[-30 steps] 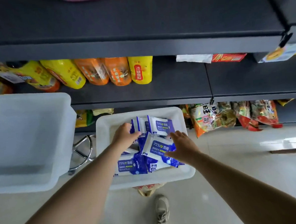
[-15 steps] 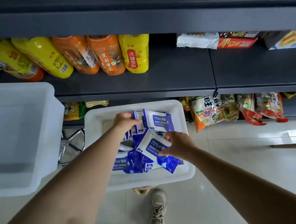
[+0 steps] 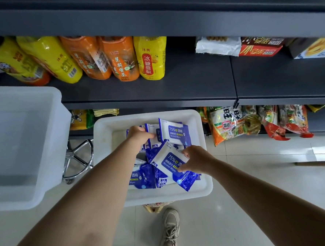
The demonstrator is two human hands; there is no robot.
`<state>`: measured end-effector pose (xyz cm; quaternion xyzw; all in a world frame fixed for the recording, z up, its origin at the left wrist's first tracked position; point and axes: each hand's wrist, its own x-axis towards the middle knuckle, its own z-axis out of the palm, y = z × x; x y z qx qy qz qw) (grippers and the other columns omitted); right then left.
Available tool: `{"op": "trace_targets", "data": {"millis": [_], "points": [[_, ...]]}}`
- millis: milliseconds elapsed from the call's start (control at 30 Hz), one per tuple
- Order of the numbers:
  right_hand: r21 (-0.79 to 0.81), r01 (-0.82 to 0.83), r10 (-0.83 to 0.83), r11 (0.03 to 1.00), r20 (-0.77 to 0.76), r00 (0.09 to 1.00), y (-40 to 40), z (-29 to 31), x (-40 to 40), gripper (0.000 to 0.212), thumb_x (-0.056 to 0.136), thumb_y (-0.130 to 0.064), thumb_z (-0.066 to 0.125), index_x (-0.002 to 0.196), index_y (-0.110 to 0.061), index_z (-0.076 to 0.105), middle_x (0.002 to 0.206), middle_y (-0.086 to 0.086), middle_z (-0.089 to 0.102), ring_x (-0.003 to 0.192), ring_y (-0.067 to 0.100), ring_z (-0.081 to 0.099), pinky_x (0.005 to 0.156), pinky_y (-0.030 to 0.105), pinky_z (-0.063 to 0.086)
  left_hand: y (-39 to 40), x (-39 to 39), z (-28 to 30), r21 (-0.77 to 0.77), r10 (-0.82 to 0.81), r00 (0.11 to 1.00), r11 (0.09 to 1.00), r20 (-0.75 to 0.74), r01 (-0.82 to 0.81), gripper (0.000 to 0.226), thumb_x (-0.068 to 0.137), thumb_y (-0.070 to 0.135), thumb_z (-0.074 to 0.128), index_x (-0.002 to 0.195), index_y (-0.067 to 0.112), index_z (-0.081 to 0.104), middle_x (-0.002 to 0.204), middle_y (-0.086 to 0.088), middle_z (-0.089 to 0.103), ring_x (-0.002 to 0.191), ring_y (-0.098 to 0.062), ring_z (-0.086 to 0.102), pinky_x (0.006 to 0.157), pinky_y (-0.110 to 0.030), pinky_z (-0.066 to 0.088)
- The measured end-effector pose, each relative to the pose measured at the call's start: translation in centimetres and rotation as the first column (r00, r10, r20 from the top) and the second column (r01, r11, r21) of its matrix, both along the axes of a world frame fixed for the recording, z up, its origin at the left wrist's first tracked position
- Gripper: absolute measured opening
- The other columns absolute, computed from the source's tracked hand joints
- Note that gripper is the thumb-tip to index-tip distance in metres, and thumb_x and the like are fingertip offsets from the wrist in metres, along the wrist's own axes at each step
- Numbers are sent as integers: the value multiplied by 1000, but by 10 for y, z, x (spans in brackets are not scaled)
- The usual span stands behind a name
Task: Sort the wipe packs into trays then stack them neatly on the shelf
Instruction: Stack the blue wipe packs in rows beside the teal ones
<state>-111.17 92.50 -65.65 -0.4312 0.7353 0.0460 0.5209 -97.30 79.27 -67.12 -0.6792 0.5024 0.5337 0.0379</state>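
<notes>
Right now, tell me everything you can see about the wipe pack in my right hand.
The wipe pack is a flat, soft plastic pouch, white across the middle with a blue label reading 75% and Alcohol Wipes, and blue patterned ends. It lies tilted on top of the other packs in the white tray. The right hand pinches its right edge with curled fingers. It looks sealed.

Left tray (image 3: 15,131) empty — shelf (image 3: 193,79) half bare.
</notes>
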Motion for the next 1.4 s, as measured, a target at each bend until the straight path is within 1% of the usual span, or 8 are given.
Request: {"op": "trace_targets", "data": {"millis": [334,534,667,767,867,967,1167,1401], "points": [[0,54,-54,999,48,997,-1,4,-3,54,80,-32,76,124,-14,51,123,1,59,108,18,60,70,20,50,3,11,1,22,78,994,997,-76,-76,26,80,15,73,103,5,66,99,-11,68,84,-22,64,75,-32,52],[-62,177,-174,982,53,983,-4,24,-5,43,81,-30,75,117,-11,60,113,4,64,81,9,56,52,15,37,-2,41,22,-10,128,986,992,-108,-129,19,82,12,71,100,9,65,101,-10,69,93,-25,65,82,-36,54],[-126,304,-300,944,50,953,-10,53,1,40,81,-28,74,116,-11,62,110,5,66,82,12,59,52,18,42,-9,71,49,-70,162,979,983,-124,-172,12,79,8,73,87,12,64,97,-12,70,86,-24,67,82,-36,54],[-168,383,-379,908,52,924,-17,87,10,34,82,-24,74,113,-13,64,100,4,68,83,17,65,61,25,53,-15,96,82,-111,177,971,974,-158,-196,20,80,6,72,99,5,66,94,-11,67,83,-24,65,75,-32,53],[-283,471,-459,835,113,881,-24,133,24,18,80,-17,75,96,-12,68,84,7,70,78,25,69,69,32,54,-20,120,123,-133,196,951,963,-239,-232,23,80,1,70,103,3,66,95,-12,67,76,-23,63,67,-30,52],[-412,542,-508,732,198,838,-34,194,46,17,76,-10,78,81,-17,63,74,3,66,70,21,66,67,33,54,-30,143,171,-166,172,935,958,-311,-232,24,80,-5,67,104,-4,67,86,-10,69,75,-24,62,80,-39,53],[-592,630,-513,502,382,768,-57,327,88,21,73,-10,81,80,-17,63,75,0,68,65,10,66,58,22,54,-55,184,303,-329,-15,892,932,-451,-151,22,84,-6,62,103,6,65,88,-4,68,59,-4,63,55,-15,50],[-662,710,-449,240,572,686,-78,477,123,28,72,-17,81,94,-10,66,89,7,73,83,23,71,81,43,57,-95,224,477,-552,-214,815,820,-539,-149,30,85,-6,62,114,0,63,111,-14,66,90,-21,63,75,-24,51]]}}
